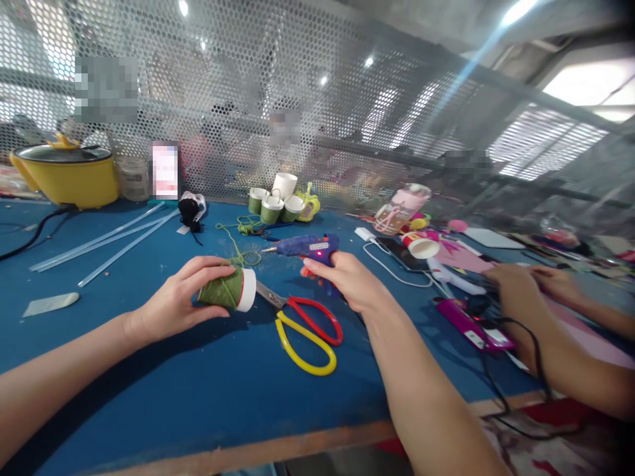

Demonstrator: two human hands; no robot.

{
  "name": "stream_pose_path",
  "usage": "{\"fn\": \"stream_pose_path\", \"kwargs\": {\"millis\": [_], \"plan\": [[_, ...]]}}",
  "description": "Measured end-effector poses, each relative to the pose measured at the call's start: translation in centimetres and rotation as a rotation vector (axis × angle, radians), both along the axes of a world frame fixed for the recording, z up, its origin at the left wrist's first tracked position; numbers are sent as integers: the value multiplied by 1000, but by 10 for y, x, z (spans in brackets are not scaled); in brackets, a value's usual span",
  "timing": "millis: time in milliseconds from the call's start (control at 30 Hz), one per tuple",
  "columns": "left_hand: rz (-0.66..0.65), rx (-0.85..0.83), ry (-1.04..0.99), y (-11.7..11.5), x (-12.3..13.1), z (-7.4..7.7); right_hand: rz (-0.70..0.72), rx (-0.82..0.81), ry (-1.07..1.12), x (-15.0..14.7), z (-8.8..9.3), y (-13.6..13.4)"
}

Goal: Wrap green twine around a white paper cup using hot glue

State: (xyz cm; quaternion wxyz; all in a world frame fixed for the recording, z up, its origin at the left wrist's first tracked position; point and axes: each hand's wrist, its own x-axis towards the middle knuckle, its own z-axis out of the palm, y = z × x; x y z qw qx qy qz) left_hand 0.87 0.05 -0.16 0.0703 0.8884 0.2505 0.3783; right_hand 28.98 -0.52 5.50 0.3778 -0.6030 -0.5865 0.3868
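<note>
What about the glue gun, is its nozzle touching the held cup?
No, a gap shows between the nozzle of the glue gun and the yarn-wrapped cup.

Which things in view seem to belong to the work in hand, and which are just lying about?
In the work, judging by grip and likeness:
- green-yarn-wrapped cup, in the left hand
- blue glue gun, in the right hand
- loose green yarn
- probably the scissors and translucent sticks

Apparently lying about:
- yellow lidded pot
- jar
- lit phone
- dark-screened phone

A ceiling light (pixel 518 11) glares at far right, streaking blue. Soft shadows cross the counter (pixel 198 403). The right edge blurs.
</note>
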Motion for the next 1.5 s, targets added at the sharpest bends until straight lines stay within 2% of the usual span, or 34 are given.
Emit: {"fn": "stream_pose_path", "kwargs": {"millis": [167, 300, 367, 467, 533, 600, 733, 833, 900, 1033, 1300, 1400, 1500], "plan": [[35, -33, -19, 1, 0, 1, 57, -127, 97, 4, -5, 7], [27, -67, -21, 1, 0, -2, 164, -132, 120, -4, -4, 0], [5, -62, -12, 0, 0, -3, 173, -97, 71, -8, -3, -3], [-20, -38, -11, -1, 0, -1, 127, -33, -113, -11, -2, -6], [5, -36, -40, 0, 0, 1, 116, -34, -246, -11, 1, -8], [61, -60, -75, 2, -1, 2, 172, -90, -291, -9, 5, -10], [97, -124, -78, 4, -1, 2, 255, -144, -113, -5, 11, -13], [31, -123, -53, 2, 0, 2, 193, -85, 23, 0, 7, -8], [-2, -110, -46, 1, 1, 1, 109, -34, 9, 3, 1, -2], [-26, -70, -27, -2, 2, -1, -59, 0, -234, 8, -13, 12], [-79, -9, 4, -4, 4, -3, -224, -49, -553, 21, -32, 31], [-90, 2, 9, -6, 4, 0, -248, -12, -666, 21, -32, 33], [-107, 12, 46, -8, 5, 3, -249, 85, -725, 10, -23, 27]]}}
